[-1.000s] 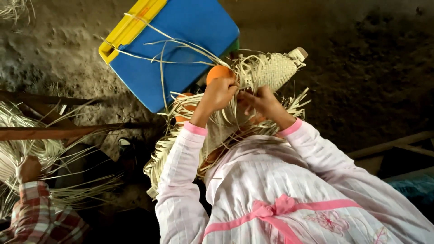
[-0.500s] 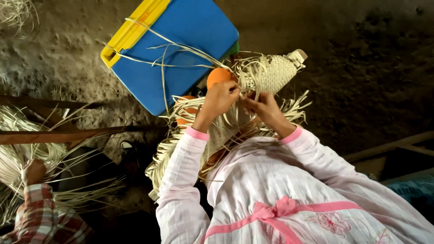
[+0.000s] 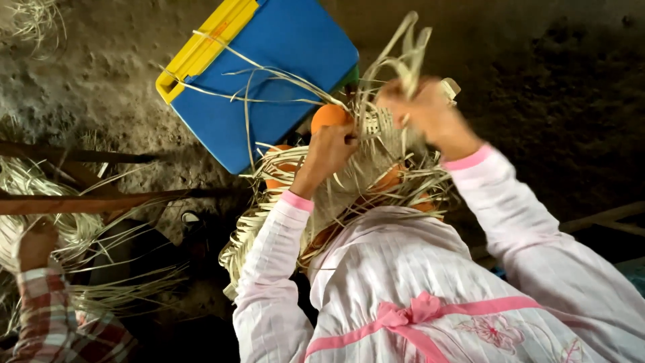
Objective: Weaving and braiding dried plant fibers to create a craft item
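My left hand (image 3: 329,151) grips a partly woven piece of pale straw (image 3: 366,171) in front of my pink-and-white garment. Its fingers press by an orange rounded object (image 3: 329,115) set in the weave. Raised above and to the right, my right hand (image 3: 422,111) is closed on several loose straw strands (image 3: 403,50) that stand up from the weave. More orange shows through the straw lower down. Loose strand ends fan out around the piece.
A blue flat case with a yellow edge (image 3: 269,74) lies on the rough ground behind the straw. At the lower left another person's hand (image 3: 32,243) and checked sleeve (image 3: 50,316) work a straw bundle. Dark wooden sticks (image 3: 101,202) cross the left side.
My right hand has lifted up and to the right, drawing straw strands out of the weave. My left hand stays on the woven piece.
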